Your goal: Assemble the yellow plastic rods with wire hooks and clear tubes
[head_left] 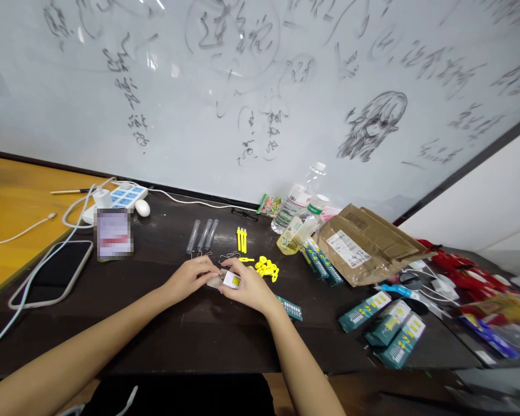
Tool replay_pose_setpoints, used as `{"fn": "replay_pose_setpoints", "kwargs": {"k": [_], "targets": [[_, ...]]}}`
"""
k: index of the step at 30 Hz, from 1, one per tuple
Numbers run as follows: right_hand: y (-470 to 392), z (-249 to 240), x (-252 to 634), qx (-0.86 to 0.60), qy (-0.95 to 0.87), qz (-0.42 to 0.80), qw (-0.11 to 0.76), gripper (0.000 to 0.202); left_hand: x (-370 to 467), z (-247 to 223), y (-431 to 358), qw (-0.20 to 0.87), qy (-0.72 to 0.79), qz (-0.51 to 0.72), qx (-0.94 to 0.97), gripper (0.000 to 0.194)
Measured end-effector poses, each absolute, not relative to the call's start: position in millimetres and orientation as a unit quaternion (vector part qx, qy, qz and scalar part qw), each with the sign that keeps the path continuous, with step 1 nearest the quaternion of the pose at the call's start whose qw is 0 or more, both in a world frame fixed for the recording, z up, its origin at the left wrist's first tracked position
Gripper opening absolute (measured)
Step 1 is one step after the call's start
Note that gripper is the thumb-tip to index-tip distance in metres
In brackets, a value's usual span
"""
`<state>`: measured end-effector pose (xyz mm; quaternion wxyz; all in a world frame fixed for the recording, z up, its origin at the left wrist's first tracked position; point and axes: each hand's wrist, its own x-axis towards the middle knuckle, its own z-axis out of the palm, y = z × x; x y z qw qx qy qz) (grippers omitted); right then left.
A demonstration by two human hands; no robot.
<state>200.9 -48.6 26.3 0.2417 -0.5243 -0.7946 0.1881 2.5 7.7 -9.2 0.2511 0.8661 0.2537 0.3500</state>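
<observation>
Over the middle of the dark table, my left hand (193, 278) and my right hand (246, 284) meet with bent fingers. My right hand grips a small white card with a yellow label (231, 280). The fingertips of my left hand pinch a small greyish piece (215, 281) beside it. Thin bent wires (230, 256) lie just behind my hands. Clear tubes (205, 236) rest further back, with yellow sticks (241, 240) to their right. A pile of yellow pieces (266, 268) sits right of my right hand. A green box (291, 308) is partly hidden by my right wrist.
Bottles (295, 211) and a brown package (359, 240) stand at the back right. Green boxes (401, 341) lie at the right. A phone (54, 274), a power strip (123, 199) and cables are at the left. A whiteboard (177, 115) rises behind the table.
</observation>
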Motion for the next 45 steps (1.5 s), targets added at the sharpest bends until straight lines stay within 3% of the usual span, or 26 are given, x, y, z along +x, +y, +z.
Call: {"fn": "replay_pose_setpoints", "kwargs": {"k": [10,22,38,45], "targets": [[-49,31,203,-0.506,-0.803,0.191,0.249,0.044,-4,-3,12,0.263,0.277,0.367,0.848,0.022],[-49,27,200,-0.503,-0.806,0.196,0.243,0.044,3,-13,2,0.109,0.225,0.34,0.906,0.024],[-49,27,202,-0.514,-0.793,0.182,0.271,0.043,15,-10,-6,0.333,0.284,0.393,0.809,0.018],[-48,25,202,-0.517,-0.797,0.178,0.258,0.047,15,-13,-5,0.329,0.281,0.389,0.813,0.01]]}}
